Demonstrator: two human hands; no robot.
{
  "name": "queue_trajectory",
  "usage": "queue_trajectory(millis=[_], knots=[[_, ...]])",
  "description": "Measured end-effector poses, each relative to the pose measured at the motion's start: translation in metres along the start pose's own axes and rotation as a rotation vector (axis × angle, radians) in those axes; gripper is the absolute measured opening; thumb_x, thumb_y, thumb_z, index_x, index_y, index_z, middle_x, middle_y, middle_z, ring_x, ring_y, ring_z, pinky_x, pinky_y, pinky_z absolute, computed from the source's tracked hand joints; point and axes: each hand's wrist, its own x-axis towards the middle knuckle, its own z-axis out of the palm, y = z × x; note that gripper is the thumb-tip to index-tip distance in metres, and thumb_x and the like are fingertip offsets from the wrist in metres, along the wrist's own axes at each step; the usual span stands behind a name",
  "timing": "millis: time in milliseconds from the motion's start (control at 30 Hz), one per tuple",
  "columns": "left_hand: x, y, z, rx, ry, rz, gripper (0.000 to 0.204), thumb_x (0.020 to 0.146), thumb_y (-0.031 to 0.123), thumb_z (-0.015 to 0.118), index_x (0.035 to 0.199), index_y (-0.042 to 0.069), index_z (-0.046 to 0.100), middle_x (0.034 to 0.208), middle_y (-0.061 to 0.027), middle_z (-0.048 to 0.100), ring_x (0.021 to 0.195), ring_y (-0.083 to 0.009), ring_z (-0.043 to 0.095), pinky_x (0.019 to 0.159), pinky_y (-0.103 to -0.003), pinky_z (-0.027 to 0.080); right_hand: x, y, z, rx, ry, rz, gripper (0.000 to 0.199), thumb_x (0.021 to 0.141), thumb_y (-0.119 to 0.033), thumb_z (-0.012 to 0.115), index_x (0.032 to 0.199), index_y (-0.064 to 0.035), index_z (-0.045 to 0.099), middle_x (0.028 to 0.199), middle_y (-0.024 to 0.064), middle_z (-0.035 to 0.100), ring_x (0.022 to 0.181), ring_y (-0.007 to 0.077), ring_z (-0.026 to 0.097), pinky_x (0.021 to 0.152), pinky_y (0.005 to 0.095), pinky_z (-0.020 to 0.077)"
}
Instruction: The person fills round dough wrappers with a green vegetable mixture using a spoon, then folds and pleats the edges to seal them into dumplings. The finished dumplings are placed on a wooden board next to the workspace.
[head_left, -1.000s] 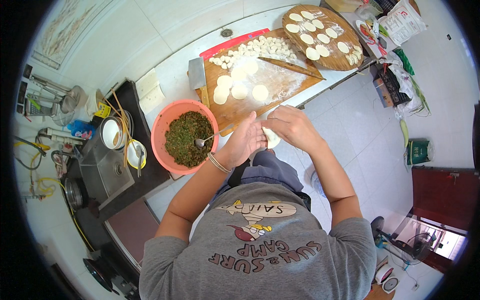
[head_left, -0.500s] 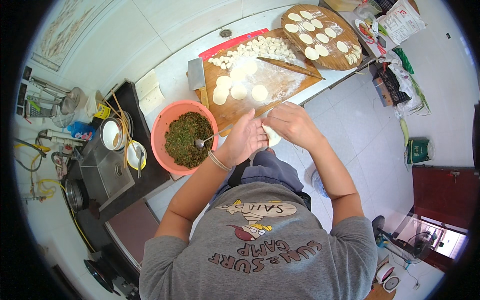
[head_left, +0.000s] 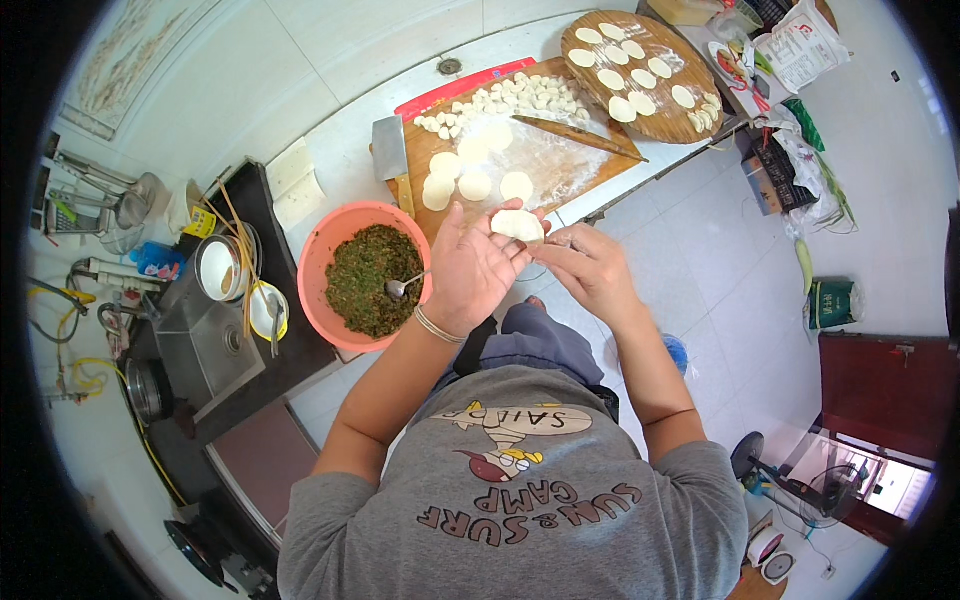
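A half-moon dumpling (head_left: 517, 226) rests across the fingers of my left hand (head_left: 474, 262), whose palm faces up. My right hand (head_left: 588, 266) is at the dumpling's right end, thumb and fingers closed around its edge. Just left of my left hand stands a pink bowl (head_left: 309, 300) of chopped green filling (head_left: 362, 275), with a spoon (head_left: 397, 288) stuck in it. Beyond my hands, a floured wooden board (head_left: 560, 180) carries several flat dough rounds (head_left: 475, 186) and a heap of small dough pieces (head_left: 545, 92).
A cleaver (head_left: 391, 150) and a tapered rolling pin (head_left: 580, 137) lie on the board. A round board (head_left: 655, 118) with wrappers and a few dumplings stands at the far right. At left is a sink (head_left: 212, 350) with bowls and chopsticks (head_left: 240, 240) beside it.
The dumpling has turned from hanging between my hands to lying flat on my left fingers, farther up and left. My left palm has opened upward; my right hand has shifted slightly lower.
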Motion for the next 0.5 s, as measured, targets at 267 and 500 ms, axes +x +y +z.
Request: queue_trajectory(millis=[267, 500], knots=[[0.0009, -0.0039, -0.0043, -0.028, -0.004, 0.021, 0.067, 0.097, 0.051, 0.022, 0.128, -0.006, 0.040, 0.134, -0.0286, 0.039, 0.129, -0.0353, 0.037, 0.110, -0.045, 0.027, -0.0024, -0.0028, 0.0075, 0.062, 0.070, 0.078, 0.019, 0.071, 0.000, 0.067, 0.090, -0.0036, 0.067, 0.081, 0.0090, 0.061, 0.076, 0.0253, 0.062, 0.065, 0.0334, 0.0509], [-0.0016, -0.0056, -0.0057, -0.056, -0.024, -0.011, 0.065, 0.097, 0.050, 0.022, 0.128, -0.004, 0.041, 0.134, -0.0279, 0.039, 0.129, -0.0344, 0.037, 0.110, -0.045, 0.027, -0.0063, 0.0009, 0.0111, 0.077, 0.084, 0.094, 0.015, 0.074, 0.003, 0.066, 0.088, -0.0019, 0.065, 0.082, 0.0097, 0.061, 0.076, 0.0227, 0.061, 0.065, 0.0302, 0.0494]])
